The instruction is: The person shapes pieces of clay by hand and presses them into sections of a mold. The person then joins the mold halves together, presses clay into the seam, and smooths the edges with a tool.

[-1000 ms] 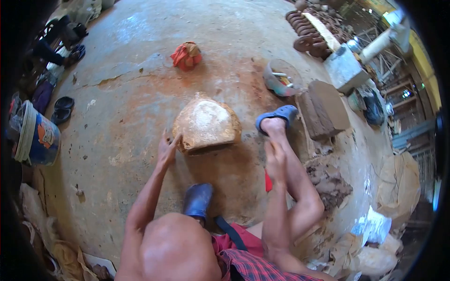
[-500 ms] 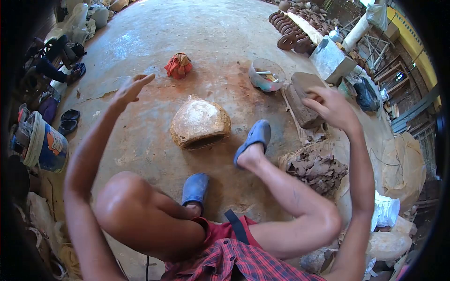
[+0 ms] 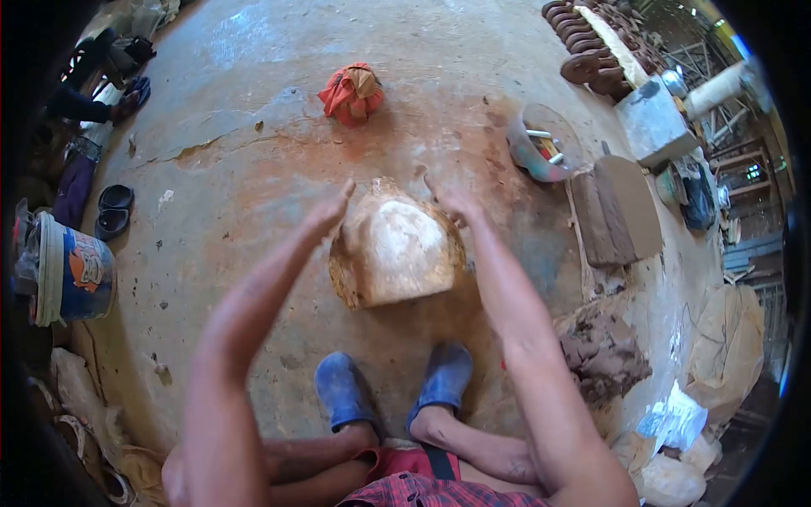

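A rounded, light brown block-like form (image 3: pixel 401 245) with a whitish top sits on the floor in front of my feet. My left hand (image 3: pixel 332 209) is at its upper left edge, fingers stretched forward. On the upper right side is my right hand (image 3: pixel 449 201), its fingers extended and somewhat blurred. Neither hand holds anything; whether they touch the form cannot be made out. Beyond it lies a bundled orange-red cloth (image 3: pixel 351 95).
To the right are a clear tub with tools (image 3: pixel 541 144), a brown clay block (image 3: pixel 612 211), clay lumps (image 3: pixel 601 351) and a grey block (image 3: pixel 655 121). At left stand a bucket (image 3: pixel 74 269) and black sandals (image 3: pixel 114 211). A person's foot (image 3: pixel 133 95) shows at upper left.
My hands, raised wide apart half a second ago, have come down and inward to either side of the form. My feet are now side by side; the right one has moved back.
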A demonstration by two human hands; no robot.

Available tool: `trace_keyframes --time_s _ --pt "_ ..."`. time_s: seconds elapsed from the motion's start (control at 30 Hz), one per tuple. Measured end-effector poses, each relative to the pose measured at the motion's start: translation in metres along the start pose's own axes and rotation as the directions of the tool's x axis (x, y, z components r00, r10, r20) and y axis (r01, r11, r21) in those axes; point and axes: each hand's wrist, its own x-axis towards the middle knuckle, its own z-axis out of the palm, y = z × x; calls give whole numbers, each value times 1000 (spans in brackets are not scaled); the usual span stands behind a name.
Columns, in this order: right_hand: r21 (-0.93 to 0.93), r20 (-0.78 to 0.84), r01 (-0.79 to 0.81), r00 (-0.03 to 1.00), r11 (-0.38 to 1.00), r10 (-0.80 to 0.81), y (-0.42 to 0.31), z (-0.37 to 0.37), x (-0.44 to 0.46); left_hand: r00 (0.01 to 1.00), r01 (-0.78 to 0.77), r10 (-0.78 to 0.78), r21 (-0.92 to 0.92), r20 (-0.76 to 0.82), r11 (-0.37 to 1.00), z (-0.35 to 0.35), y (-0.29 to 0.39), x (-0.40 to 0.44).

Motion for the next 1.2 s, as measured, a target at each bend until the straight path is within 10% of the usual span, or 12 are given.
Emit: trace_keyframes --time_s 0.07,0.53,1.2 --pt "42 -52 63 997 997 -61 12 31 21 980 -170 156 -111 -120 979 41 -43 75" --pt "217 129 -107 988 970 80 15 34 26 920 94 -106 -50 -378 994 58 -14 4" --pt "196 122 -224 972 955 203 10 33 31 921 115 -140 -89 -363 989 54 -7 12"
